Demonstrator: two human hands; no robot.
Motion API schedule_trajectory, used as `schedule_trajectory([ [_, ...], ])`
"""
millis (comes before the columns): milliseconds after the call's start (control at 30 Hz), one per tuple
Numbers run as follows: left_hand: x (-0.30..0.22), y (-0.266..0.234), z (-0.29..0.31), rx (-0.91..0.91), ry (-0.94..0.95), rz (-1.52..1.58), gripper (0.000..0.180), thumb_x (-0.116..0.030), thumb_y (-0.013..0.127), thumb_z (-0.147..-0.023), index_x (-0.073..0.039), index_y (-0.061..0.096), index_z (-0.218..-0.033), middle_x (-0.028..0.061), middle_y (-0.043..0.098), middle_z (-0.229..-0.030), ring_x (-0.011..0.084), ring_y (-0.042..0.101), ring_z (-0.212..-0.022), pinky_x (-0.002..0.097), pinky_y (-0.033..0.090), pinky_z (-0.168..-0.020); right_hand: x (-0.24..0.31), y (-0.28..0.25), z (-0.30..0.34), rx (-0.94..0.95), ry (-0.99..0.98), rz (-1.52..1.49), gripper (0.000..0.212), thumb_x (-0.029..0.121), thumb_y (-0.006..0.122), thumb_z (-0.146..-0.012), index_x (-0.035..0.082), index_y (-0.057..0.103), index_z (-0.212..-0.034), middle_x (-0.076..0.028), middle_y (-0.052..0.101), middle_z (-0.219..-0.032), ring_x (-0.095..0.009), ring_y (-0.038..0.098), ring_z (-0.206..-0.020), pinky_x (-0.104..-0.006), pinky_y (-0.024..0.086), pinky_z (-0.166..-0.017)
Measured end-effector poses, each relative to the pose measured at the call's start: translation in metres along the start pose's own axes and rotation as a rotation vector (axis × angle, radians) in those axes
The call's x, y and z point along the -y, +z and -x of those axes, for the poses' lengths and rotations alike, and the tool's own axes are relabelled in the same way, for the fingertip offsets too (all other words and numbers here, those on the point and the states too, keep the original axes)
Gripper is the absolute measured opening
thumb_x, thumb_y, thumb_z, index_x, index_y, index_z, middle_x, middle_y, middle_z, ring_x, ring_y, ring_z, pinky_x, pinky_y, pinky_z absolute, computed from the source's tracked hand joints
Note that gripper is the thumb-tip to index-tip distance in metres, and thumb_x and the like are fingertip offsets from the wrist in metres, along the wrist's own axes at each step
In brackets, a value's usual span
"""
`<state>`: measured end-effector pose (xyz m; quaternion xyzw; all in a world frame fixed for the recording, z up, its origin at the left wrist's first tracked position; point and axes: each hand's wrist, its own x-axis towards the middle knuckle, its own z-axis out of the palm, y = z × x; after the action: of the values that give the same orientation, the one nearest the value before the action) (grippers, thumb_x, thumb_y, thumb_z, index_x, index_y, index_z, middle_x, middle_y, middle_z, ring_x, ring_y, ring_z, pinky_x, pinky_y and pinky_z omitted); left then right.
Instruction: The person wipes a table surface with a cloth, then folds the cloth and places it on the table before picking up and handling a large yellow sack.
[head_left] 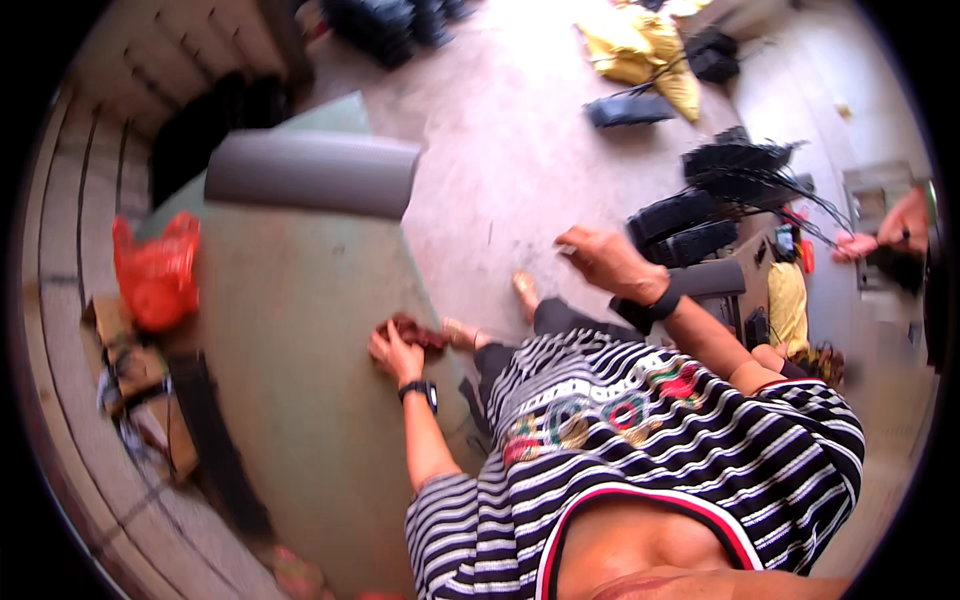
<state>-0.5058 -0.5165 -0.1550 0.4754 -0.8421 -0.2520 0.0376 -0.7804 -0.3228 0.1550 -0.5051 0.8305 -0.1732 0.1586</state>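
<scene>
My left hand [398, 355] rests at the right edge of the green tabletop [300, 300], its fingers closed on a crumpled reddish-brown cloth [425, 333]. My right hand [618, 264] is raised over the floor, away from the table. Its fingers are pinched together, and a small pale spot shows at the fingertips; what it is I cannot make out. A long grey, slightly curved panel [315, 172] lies across the far part of the table, apart from both hands.
A red plastic bag [160, 275], cardboard boxes [140, 370] and a long dark strip [215, 440] line the table's left side. Black parts with cables [735, 165] stand at the right, near another person's hand [905, 222]. Yellow sacks [635, 45] lie on the far floor.
</scene>
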Motion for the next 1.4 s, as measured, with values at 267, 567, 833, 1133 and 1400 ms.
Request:
schedule_trajectory([
  [267, -0.02, -0.028, 0.022, -0.086, -0.401, 0.153, 0.02, -0.012, 0.059, -0.065, -0.009, 0.055, -0.084, 0.0131, 0.055, -0.092, 0.0327, 0.055, -0.082, 0.0438, 0.046, -0.068, -0.003, 0.005, -0.001, 0.0, -0.015, 0.006, 0.01, 0.007, 0.054, -0.082, 0.001, 0.056, -0.09, -0.015, 0.056, -0.079, -0.03, 0.057, -0.068, -0.036, 0.044, -0.06],
  [567, -0.018, 0.023, 0.03, 0.241, -0.404, 0.412, 0.045, -0.025, 0.067, -0.065, -0.001, 0.059, -0.102, 0.0204, 0.06, -0.101, 0.0331, 0.056, -0.097, 0.0378, 0.044, -0.084, 0.016, 0.004, -0.052, 0.113, -0.212, -0.018, 0.01, 0.006, 0.054, -0.081, 0.001, 0.056, -0.089, -0.015, 0.055, -0.078, -0.032, 0.055, -0.065, -0.0371, 0.043, -0.058],
  [833, -0.02, 0.063, 0.038, -0.138, -0.756, 0.501, 0.041, -0.026, 0.069, -0.064, -0.005, 0.051, -0.095, 0.0176, 0.061, -0.09, 0.0362, 0.057, -0.087, 0.0416, 0.046, -0.076, 0.005, 0.004, -0.1, 0.231, -0.349, -0.065, 0.011, 0.005, 0.054, -0.081, -0.001, 0.056, -0.09, -0.017, 0.056, -0.078, -0.033, 0.055, -0.065, -0.0376, 0.044, -0.058],
  [1133, -0.044, 0.031, 0.032, 0.061, -0.946, 0.284, 0.037, -0.028, 0.066, -0.062, -0.009, 0.062, -0.093, 0.0151, 0.062, -0.094, 0.0337, 0.058, -0.088, 0.0417, 0.047, -0.076, -0.081, -0.069, -0.152, -0.013, -0.206, -0.198, 0.019, -0.004, 0.056, -0.078, 0.0, 0.056, -0.096, -0.012, 0.06, -0.081, -0.015, 0.06, -0.069, -0.026, 0.047, -0.061],
  [1400, -0.107, -0.134, 0.009, -0.784, -0.78, 0.836, 0.02, 0.006, 0.058, -0.07, -0.004, 0.06, -0.087, 0.005, 0.061, -0.076, 0.0118, 0.056, -0.06, 0.0211, 0.041, -0.046, -0.129, -0.257, -0.196, -0.834, -0.32, -0.588, 0.029, 0.014, 0.053, -0.087, 0.004, 0.054, -0.114, -0.012, 0.064, -0.092, -0.013, 0.063, -0.071, -0.0243, 0.052, -0.067],
])
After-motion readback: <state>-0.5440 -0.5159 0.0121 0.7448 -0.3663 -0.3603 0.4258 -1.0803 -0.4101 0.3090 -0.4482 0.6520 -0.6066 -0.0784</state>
